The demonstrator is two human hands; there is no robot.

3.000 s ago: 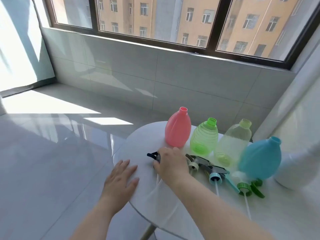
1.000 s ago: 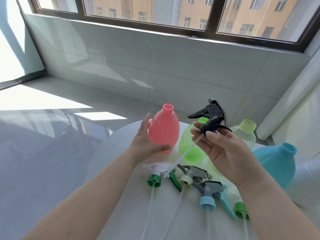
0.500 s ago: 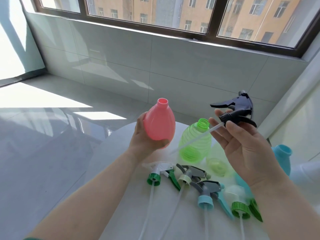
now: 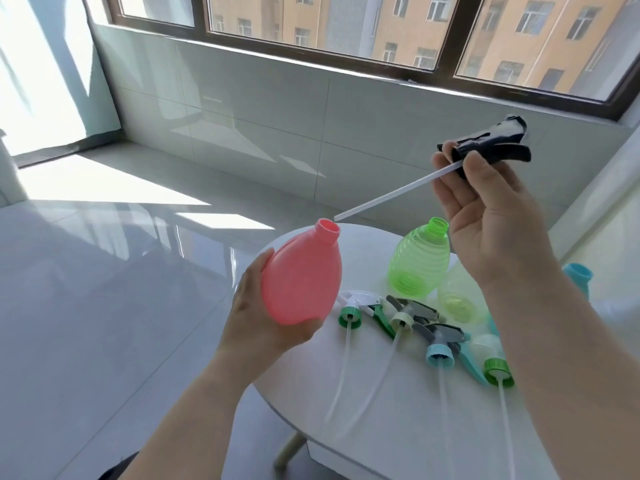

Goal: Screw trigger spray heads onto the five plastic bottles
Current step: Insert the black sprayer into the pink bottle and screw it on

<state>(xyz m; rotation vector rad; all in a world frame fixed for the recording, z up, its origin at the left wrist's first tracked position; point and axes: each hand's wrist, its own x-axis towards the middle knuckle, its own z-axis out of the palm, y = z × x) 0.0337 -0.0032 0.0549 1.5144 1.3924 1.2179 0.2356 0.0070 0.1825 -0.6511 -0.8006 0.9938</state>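
Note:
My left hand (image 4: 263, 323) holds a pink bottle (image 4: 301, 275) off the table, tilted, its open neck up and to the right. My right hand (image 4: 485, 220) is raised and grips a black trigger spray head (image 4: 491, 143). Its white dip tube (image 4: 391, 195) slants down-left, and the tip is just at the pink bottle's mouth. On the white round table (image 4: 398, 427) stand a green ribbed bottle (image 4: 419, 261), a pale yellow-green bottle (image 4: 457, 299) and a blue bottle (image 4: 576, 277), the last two partly hidden by my right arm. Several spray heads (image 4: 408, 317) lie in a row in front.
The table's left edge drops to a glossy tiled floor (image 4: 104, 306). A tiled wall (image 4: 311, 116) and a window stand behind. A table leg (image 4: 291, 448) shows below. The dip tubes of the lying heads stretch toward the near edge.
My left hand lifted the pink bottle from the table and tilted it. My right hand rose with the black spray head, swinging the tube tip to the bottle's mouth.

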